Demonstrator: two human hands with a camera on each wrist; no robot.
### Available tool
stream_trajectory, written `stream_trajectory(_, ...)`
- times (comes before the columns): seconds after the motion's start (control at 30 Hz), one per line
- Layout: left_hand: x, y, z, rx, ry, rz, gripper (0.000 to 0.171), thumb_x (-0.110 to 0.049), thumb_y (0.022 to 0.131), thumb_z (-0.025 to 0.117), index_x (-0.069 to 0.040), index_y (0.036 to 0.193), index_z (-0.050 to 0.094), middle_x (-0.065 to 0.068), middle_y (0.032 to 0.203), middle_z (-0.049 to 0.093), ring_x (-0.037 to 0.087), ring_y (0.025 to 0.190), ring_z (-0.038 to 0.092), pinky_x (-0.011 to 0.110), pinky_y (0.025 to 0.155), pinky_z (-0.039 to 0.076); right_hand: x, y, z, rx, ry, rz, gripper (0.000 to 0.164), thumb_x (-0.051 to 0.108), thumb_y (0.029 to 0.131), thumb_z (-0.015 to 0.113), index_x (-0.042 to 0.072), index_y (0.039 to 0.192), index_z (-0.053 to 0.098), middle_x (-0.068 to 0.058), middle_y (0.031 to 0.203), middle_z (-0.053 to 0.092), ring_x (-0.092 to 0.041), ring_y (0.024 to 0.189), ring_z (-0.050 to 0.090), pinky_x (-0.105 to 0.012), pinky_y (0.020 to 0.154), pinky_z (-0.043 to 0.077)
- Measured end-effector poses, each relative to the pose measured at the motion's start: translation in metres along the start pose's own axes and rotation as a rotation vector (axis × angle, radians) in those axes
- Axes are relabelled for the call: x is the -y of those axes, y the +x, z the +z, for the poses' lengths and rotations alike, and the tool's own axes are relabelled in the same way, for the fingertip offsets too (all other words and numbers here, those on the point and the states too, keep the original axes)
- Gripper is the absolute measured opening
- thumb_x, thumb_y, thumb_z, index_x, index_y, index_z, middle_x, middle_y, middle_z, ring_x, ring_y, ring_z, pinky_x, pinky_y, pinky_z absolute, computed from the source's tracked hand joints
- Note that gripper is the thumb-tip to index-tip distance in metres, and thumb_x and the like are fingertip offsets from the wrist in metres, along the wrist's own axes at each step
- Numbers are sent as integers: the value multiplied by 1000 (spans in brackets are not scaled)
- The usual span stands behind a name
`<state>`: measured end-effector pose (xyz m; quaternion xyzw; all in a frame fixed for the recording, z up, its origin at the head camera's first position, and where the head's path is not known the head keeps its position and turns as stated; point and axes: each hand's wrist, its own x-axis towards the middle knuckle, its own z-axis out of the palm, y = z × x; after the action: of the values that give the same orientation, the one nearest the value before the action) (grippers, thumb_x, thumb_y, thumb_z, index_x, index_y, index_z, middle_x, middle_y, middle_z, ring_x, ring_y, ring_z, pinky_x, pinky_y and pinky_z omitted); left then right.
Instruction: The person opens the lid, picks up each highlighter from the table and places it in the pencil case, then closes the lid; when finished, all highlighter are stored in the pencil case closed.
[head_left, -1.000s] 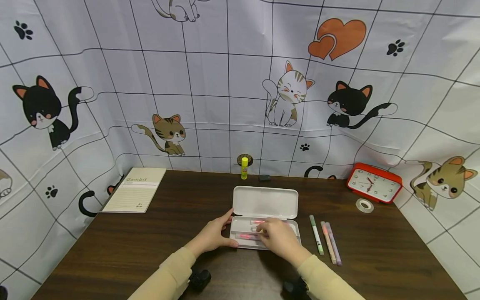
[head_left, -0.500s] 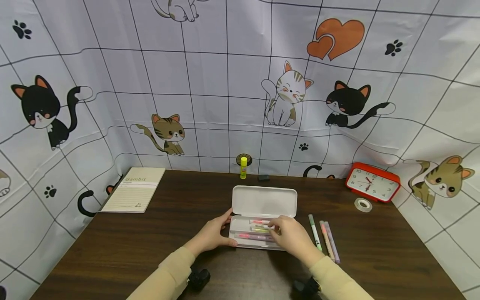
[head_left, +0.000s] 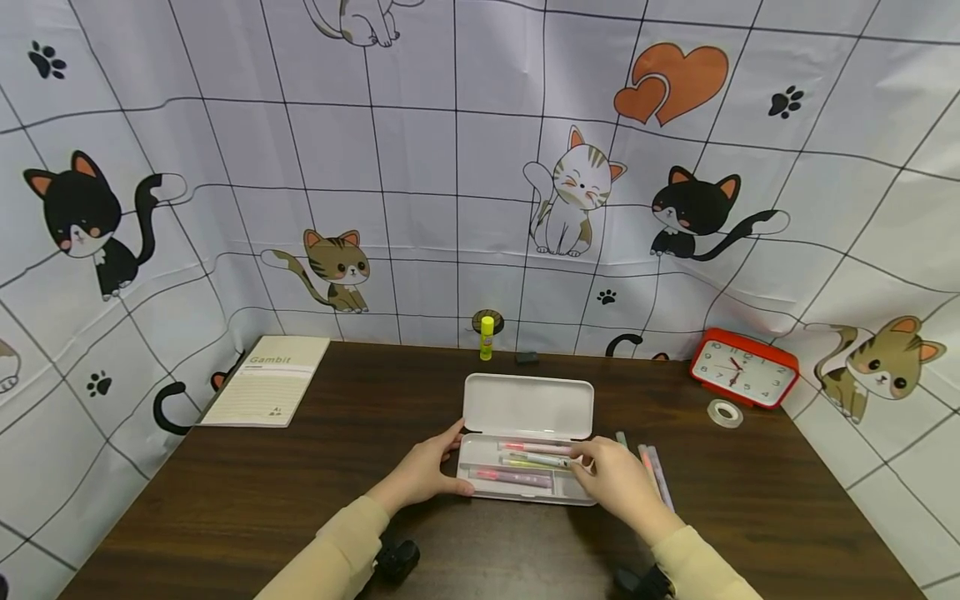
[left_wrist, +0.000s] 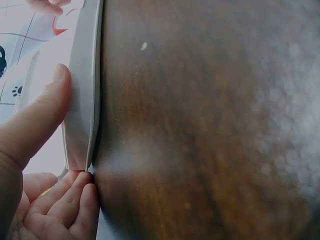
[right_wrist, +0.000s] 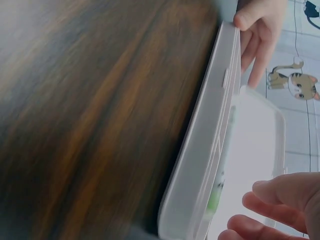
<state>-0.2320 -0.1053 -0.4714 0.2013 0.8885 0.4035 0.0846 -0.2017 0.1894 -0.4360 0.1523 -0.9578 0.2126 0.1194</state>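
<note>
An open white pencil case (head_left: 528,498) lies on the dark wooden table, its lid (head_left: 527,406) tipped back. My left hand (head_left: 417,473) holds the case's left end, thumb at the front and fingers curled at the side, as the left wrist view also shows. Inside lie a pink marker (head_left: 525,447), a white pen (head_left: 543,458) and a purple marker with a pink end (head_left: 513,477). My right hand (head_left: 617,483) hovers over the case's right end. In the right wrist view its fingers (right_wrist: 272,192) are apart with nothing between them, beside a green-ended marker (right_wrist: 215,197).
Right of the case, partly behind my right hand, lie a green marker (head_left: 621,437) and a purple marker (head_left: 660,477) beside an orange one. Farther back are a tape roll (head_left: 725,413), red clock (head_left: 745,367), glue stick (head_left: 487,338), dark eraser (head_left: 527,358) and notebook (head_left: 262,382).
My right hand has moved right along the case, from its middle to its right end. The white pen now lies uncovered among the markers. The left hand has stayed in place.
</note>
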Motion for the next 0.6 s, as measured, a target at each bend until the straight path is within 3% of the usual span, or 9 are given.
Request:
stream_trajectory(0.23,0,1,-1,3,1,9,105,-31,70,84,-2,150,24,20,137,49,33,123,51,45,100,44,-14,-5,-7,17,-3,34,8,9,80,72,9,87,73,8,65,50,-4,57,41,-20,51,37)
stream_trajectory(0.47,1,2,1,3,13,13,104,-32,70,84,-3,150,24,20,137,50,33,123,52,45,100,44,-34,-13,-15,17,-40,77,7,11,79,72,11,87,72,6,71,56,-7,65,49,-31,64,46)
stream_trajectory(0.6,1,1,1,3,15,9,104,-33,71,84,-3,150,23,19,137,50,33,122,52,45,100,44,-44,-17,-19,35,-27,126,10,11,80,72,10,90,72,4,73,58,-8,67,52,-27,59,45)
